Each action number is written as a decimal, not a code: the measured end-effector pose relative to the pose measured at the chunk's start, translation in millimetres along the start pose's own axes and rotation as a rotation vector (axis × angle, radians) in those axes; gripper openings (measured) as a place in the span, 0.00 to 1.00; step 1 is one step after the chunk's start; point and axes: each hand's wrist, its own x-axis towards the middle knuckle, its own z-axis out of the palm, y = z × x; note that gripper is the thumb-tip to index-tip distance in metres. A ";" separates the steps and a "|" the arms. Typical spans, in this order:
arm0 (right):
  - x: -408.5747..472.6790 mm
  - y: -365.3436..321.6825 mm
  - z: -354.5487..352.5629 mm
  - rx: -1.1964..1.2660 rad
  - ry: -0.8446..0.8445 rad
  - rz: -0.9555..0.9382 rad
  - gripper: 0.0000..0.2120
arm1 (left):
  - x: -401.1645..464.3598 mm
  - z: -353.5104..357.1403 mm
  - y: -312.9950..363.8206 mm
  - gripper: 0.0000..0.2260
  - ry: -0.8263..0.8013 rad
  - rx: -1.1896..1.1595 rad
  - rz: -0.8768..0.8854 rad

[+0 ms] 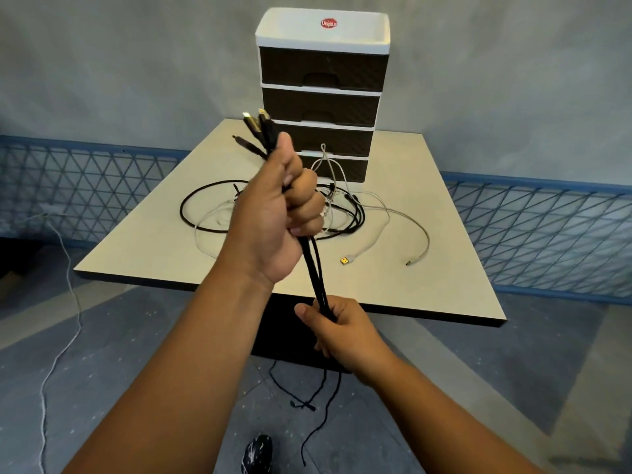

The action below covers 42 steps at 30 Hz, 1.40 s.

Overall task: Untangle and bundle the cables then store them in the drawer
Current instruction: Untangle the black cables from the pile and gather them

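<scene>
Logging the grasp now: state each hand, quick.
Left hand: fingers closed around the black cables.
Right hand: closed around the same black cables lower down.

A beige counter (pixel 427 200) stands before a grey wall (pixel 136 63). Blue lattice fencing (pixel 547 234) runs behind the counter; a shoe (pixel 258 453) rests on the floor below it.
</scene>
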 end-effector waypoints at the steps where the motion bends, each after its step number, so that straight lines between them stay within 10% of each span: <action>1: 2.9 0.4 0.3 -0.006 0.002 -0.009 0.19 | 2.2 -5.2 4.9 0.19 0.020 0.000 0.012; 20: 94.2 4.5 5.5 -0.116 -0.228 0.022 0.13 | 78.8 -104.4 42.0 0.20 0.202 -0.073 -0.036; 35: 193.4 1.1 0.7 -0.025 0.492 0.158 0.05 | 141.3 -166.3 44.7 0.20 0.300 -0.061 -0.178; 42: 242.1 -28.4 14.4 0.322 0.521 0.188 0.09 | 157.3 -186.0 47.2 0.18 0.296 -0.061 -0.259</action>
